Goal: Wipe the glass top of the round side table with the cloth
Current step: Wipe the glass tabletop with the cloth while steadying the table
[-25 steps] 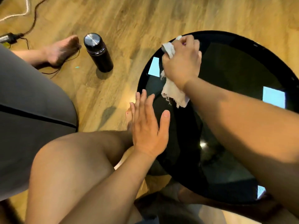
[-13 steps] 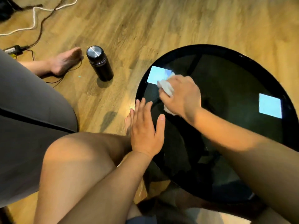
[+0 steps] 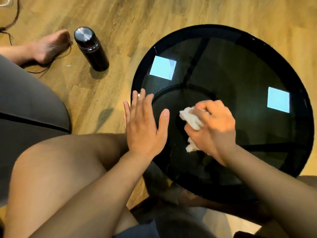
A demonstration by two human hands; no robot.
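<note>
The cloth (image 3: 190,118) has been dragged from the far left edge to the middle of the glass top (image 3: 240,79), bunched in the right hand (image 3: 212,129). The left hand (image 3: 145,127) is laid flat on the rim. Wiping is underway; next, the unwiped right side should be rubbed.

White cloth (image 3: 190,117), crumpled into a wad, sits on the dark, shiny round glass top (image 3: 231,79), left of centre.

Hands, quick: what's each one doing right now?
Left hand: open, fingers straight, at the table rim.
Right hand: gripping the white cloth on the glass.
</note>
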